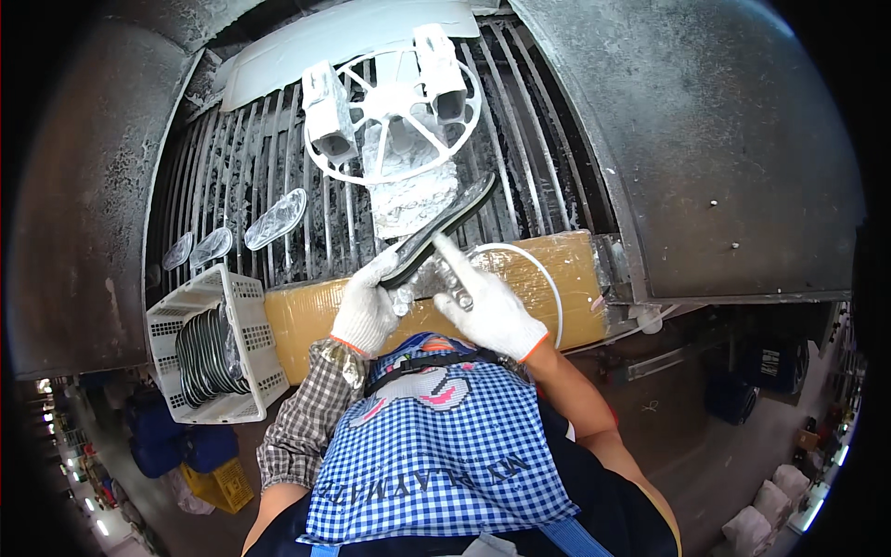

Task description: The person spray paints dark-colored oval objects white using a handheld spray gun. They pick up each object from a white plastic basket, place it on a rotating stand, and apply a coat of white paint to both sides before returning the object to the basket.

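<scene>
My left hand (363, 306), in a white knitted glove, is closed round the near end of a long dark shoe sole (445, 223) with a pale line along its edge. The sole slants up and away to the right over a slatted grating. My right hand (490, 311), gloved likewise, has its forefinger stretched out against the sole's side near the middle, with the thumb held apart below. Between the hands lies something clear and crumpled (428, 278), like plastic film; its exact form is hard to make out.
Beyond the sole stands a white spoked wheel (390, 100) carrying two white box-like holders (327, 111). Several film-covered insole-shaped pieces (276, 219) lie on the grating (320, 237). A white crate (263, 348) holds a row of dark soles (209, 357). Tape-covered cardboard (571, 278) edges the front; dark metal panels (715, 158) flank both sides.
</scene>
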A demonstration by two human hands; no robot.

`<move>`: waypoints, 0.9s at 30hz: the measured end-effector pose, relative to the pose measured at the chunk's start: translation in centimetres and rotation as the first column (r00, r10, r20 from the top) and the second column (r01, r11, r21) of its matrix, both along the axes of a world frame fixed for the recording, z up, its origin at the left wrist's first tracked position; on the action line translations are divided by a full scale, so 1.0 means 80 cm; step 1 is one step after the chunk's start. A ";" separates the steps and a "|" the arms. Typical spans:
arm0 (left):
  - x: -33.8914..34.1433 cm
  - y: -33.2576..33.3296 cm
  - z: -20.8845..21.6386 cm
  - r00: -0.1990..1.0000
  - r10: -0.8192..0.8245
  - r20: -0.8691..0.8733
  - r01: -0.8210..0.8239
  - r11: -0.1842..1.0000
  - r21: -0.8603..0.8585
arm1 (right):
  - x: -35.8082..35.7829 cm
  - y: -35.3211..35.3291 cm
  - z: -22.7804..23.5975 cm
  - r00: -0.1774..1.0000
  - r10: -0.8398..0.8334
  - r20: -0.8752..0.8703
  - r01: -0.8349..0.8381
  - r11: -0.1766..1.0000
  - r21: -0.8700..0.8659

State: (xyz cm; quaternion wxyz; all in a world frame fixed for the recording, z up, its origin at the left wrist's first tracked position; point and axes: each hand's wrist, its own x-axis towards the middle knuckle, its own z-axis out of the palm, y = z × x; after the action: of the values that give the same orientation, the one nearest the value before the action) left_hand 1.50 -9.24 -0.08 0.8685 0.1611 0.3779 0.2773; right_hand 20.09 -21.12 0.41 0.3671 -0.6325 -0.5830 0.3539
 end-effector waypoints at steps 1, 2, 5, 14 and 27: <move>0.001 0.001 0.003 0.999 0.033 -0.028 -0.034 0.999 -0.015 | -0.007 0.006 0.019 0.999 0.032 0.003 -0.032 0.999 0.039; 0.002 0.001 0.004 0.996 0.065 -0.057 -0.067 0.997 -0.029 | -0.006 0.004 0.045 0.994 0.101 -0.049 -0.109 0.971 -0.214; -0.005 0.004 0.001 0.999 0.005 0.042 -0.005 1.000 0.008 | -0.014 -0.001 0.029 0.993 0.108 -0.038 -0.111 0.989 -0.094; -0.013 -0.001 0.010 0.995 -0.092 0.029 0.088 0.988 0.123 | 0.022 0.007 0.006 0.987 -0.129 -0.100 0.115 0.984 -0.133; -0.048 0.058 0.105 0.929 0.026 -0.370 0.248 0.698 0.672 | 0.078 -0.011 -0.023 0.815 -0.544 -0.199 0.499 0.834 -0.238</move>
State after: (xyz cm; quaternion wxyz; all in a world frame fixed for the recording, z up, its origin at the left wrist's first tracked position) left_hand -2.30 -4.63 8.32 0.6728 0.5516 0.3806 0.3136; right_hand 26.35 -21.97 -1.45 0.4661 -0.7462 -0.3003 0.3683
